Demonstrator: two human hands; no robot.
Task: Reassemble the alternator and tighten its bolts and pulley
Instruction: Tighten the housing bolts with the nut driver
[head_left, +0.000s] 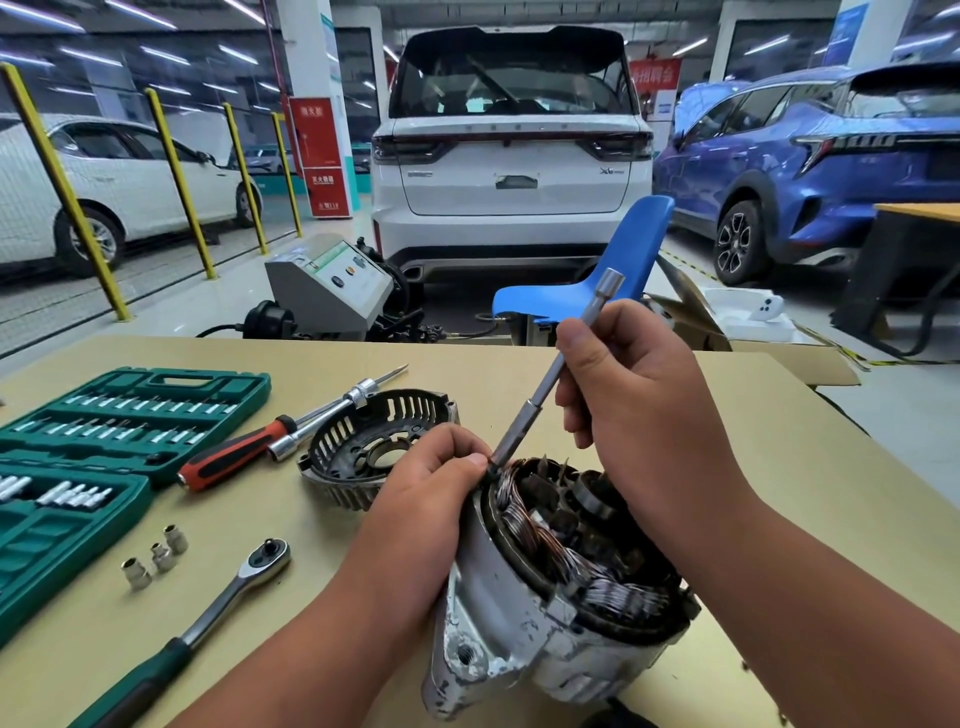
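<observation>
— So, how far along is this job?

— Early to midway, I'd say. The alternator (524, 623) stands tilted on the table (779, 467), open end up, with the copper windings and the inner parts bare.

— Is the cover on?

— No. The black slotted cover (374, 441) lies on the table just behind the alternator, apart from it, so it has yet to go on.

— What are the hands doing?

— The left hand (431, 483) is curled over the alternator's upper rim and steadies it. The right hand (634, 384) is clenched around a long socket bar (566, 358), which leans with its lower tip at the rim, right by the left thumb. It looks like a bolt is being run in by hand there, though I can't see the bolt itself.

— And the final tightening?

— Not yet, I think. The ratchet (234, 587) lies untouched on the table near three loose sockets (163, 558), well apart from the work.

— The pulley?

— Hidden, if it is fitted; the lower end faces away. So the cover, the firm tightening and the pulley seem left to do.
</observation>
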